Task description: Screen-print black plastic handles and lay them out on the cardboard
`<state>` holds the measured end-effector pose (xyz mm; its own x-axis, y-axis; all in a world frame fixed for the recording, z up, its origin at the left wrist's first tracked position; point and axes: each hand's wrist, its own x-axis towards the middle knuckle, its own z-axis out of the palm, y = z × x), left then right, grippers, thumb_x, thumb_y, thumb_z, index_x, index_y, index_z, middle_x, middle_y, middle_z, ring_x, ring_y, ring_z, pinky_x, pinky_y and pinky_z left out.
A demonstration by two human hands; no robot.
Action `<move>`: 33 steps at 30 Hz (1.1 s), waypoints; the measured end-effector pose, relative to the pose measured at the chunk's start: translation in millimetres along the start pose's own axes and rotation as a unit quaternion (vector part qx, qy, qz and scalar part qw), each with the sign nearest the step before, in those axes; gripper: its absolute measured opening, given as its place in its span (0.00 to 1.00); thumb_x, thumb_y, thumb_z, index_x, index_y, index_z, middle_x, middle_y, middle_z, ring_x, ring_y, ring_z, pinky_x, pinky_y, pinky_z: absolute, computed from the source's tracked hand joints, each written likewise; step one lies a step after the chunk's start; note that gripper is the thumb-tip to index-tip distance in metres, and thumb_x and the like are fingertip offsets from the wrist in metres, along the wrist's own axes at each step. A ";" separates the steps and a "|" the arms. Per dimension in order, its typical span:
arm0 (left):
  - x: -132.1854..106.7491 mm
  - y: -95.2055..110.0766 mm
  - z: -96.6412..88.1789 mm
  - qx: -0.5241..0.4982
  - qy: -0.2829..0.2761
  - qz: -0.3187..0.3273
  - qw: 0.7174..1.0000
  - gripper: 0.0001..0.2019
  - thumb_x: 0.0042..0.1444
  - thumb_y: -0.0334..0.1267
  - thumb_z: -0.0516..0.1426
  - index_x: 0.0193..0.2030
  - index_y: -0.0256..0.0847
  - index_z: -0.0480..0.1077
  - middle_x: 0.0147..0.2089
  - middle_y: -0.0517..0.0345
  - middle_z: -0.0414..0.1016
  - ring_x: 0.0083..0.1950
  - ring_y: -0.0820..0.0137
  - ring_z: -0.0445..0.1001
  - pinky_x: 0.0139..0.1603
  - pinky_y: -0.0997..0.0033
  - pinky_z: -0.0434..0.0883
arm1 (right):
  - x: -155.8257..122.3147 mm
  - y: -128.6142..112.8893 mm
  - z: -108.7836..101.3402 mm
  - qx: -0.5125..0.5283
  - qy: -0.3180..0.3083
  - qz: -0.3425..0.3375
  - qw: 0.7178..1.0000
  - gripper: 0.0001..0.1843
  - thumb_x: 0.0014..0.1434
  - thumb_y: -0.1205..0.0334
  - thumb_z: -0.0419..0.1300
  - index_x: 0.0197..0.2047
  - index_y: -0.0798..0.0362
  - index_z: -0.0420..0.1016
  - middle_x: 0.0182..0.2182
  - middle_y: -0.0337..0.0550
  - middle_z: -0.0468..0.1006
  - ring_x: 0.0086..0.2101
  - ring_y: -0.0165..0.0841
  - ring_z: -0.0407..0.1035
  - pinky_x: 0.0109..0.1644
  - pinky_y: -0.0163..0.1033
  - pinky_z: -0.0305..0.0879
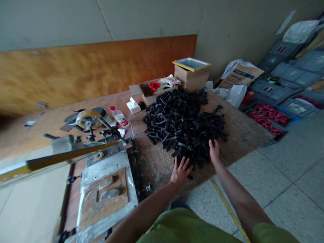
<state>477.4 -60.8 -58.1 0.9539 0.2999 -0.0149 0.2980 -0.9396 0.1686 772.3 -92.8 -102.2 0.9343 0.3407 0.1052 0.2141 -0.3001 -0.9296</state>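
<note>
Black plastic parts [182, 125] — probably light and stiff, best pinched singly at an outer piece — lay heaped on the table [243, 135], with the left hand [181, 172] spread wide at the heap's near edge and the right hand [214, 152] narrow, empty, just beside it.

1. A heap of plastic parts [182, 125] lies mid-worktop [243, 135].
2. The left hand [181, 172] and right hand [214, 152] are at its near edge.
3. Behind it stand an open carton [149, 92] and, rightward, a cardboard box [191, 79].
4. Leftward lie a plastic bottle [118, 116] and a tape roll [87, 118].
5. A press [105, 192] sits front left.
6. Crates [280, 81] stand on the floor [280, 168] at right.
</note>
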 end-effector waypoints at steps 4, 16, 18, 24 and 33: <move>11.2 -9.7 5.7 -0.007 -0.005 -0.021 1.000 0.21 0.67 0.43 0.48 0.64 0.50 0.68 0.75 0.50 0.53 0.75 0.48 0.46 0.66 0.20 0.45 | -7.7 5.3 19.0 0.005 -0.001 0.058 0.998 0.42 0.51 0.35 0.59 0.60 0.55 0.70 0.61 0.55 0.68 0.62 0.47 0.59 0.67 0.51 0.51; -12.7 -94.3 -12.6 0.050 0.030 0.077 0.995 0.15 0.67 0.36 0.51 0.55 0.52 0.72 0.73 0.61 0.57 0.73 0.64 0.55 0.72 0.34 0.29 | -82.1 -29.1 67.7 0.087 -0.050 0.102 0.990 0.36 0.55 0.44 0.54 0.63 0.54 0.64 0.57 0.51 0.73 0.55 0.42 0.68 0.61 0.47 0.61; -16.3 -110.4 -16.7 0.059 0.023 0.103 0.993 0.14 0.65 0.35 0.53 0.55 0.52 0.73 0.73 0.61 0.57 0.73 0.65 0.56 0.73 0.37 0.30 | -87.9 -34.9 71.6 0.096 -0.060 0.097 0.989 0.35 0.56 0.45 0.52 0.64 0.51 0.63 0.58 0.49 0.73 0.56 0.41 0.67 0.62 0.47 0.60; -24.9 -165.0 -28.2 0.047 -0.016 0.178 0.983 0.12 0.64 0.31 0.55 0.49 0.49 0.75 0.72 0.60 0.60 0.73 0.68 0.56 0.74 0.46 0.35 | -113.5 -56.6 82.1 0.116 -0.060 0.128 0.983 0.37 0.57 0.45 0.52 0.66 0.51 0.60 0.62 0.48 0.69 0.59 0.40 0.64 0.64 0.47 0.57; -57.1 -196.8 -39.0 0.030 0.003 0.103 0.994 0.13 0.64 0.31 0.54 0.49 0.49 0.77 0.67 0.61 0.68 0.72 0.69 0.57 0.74 0.52 0.47 | -152.8 -84.9 99.0 0.112 -0.123 0.154 0.974 0.45 0.60 0.39 0.50 0.73 0.50 0.43 0.69 0.49 0.56 0.66 0.40 0.55 0.67 0.47 0.54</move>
<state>362.9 113.4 -52.0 0.9946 0.1016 0.0199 0.0989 -0.9893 0.1073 583.1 -31.2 -74.3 0.8420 0.4762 -0.2537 -0.1590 -0.2303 -0.9600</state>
